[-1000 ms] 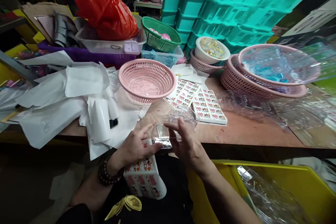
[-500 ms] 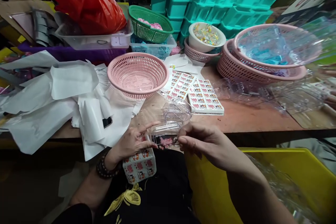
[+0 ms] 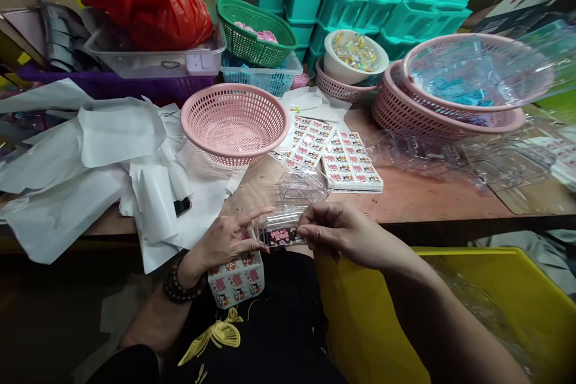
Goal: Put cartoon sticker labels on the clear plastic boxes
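Note:
Close to my lap, my left hand [image 3: 231, 237] grips the left end of a small clear plastic box [image 3: 288, 216], thumb below and forefinger above. From under the same hand hangs a sheet of cartoon stickers [image 3: 237, 281]. My right hand [image 3: 335, 229] pinches the right end of a sticker [image 3: 279, 235] with pink lettering, which lies along the box's front face. Whether the sticker is fully stuck down I cannot tell. More clear plastic boxes [image 3: 302, 185] sit just beyond on the table.
Stacked sticker sheets [image 3: 353, 162] lie behind my right hand. A pink basket [image 3: 236, 87] stands in the middle, with crumpled backing paper [image 3: 121, 132] at left. Pink baskets [image 3: 391, 105] hold clear and blue parts at right. A yellow bin [image 3: 472, 252] is below the table edge.
The sticker, blurred before, now shows its lettering flat along the box front. My right hand has shifted slightly left and up. The view has tilted a little downward.

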Action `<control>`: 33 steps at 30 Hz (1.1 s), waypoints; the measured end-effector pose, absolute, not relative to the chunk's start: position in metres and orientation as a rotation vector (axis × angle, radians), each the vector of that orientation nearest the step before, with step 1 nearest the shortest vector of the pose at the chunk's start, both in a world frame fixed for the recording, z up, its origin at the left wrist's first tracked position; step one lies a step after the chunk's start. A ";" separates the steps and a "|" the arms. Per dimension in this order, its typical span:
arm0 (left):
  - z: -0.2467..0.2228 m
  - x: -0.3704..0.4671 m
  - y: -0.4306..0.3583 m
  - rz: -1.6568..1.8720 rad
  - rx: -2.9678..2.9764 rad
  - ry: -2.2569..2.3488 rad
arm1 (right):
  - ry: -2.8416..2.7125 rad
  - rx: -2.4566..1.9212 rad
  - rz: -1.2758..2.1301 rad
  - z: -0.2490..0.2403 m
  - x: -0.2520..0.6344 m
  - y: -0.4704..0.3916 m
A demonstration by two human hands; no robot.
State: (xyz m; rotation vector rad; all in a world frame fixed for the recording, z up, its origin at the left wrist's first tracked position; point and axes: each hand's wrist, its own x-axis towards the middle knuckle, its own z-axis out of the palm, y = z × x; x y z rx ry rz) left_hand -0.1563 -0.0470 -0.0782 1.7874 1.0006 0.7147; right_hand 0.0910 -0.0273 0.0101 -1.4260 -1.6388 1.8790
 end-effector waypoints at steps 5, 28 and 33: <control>-0.078 -0.157 -0.046 0.674 1.825 1.049 | -1.641 -1.462 1.871 0.009 0.090 -0.026; -0.079 -0.155 -0.051 0.767 1.766 1.032 | -2.280 -1.895 0.707 0.006 0.077 -0.050; -0.082 -0.153 -0.055 0.756 1.654 0.815 | -2.161 -1.773 0.777 0.001 0.093 -0.060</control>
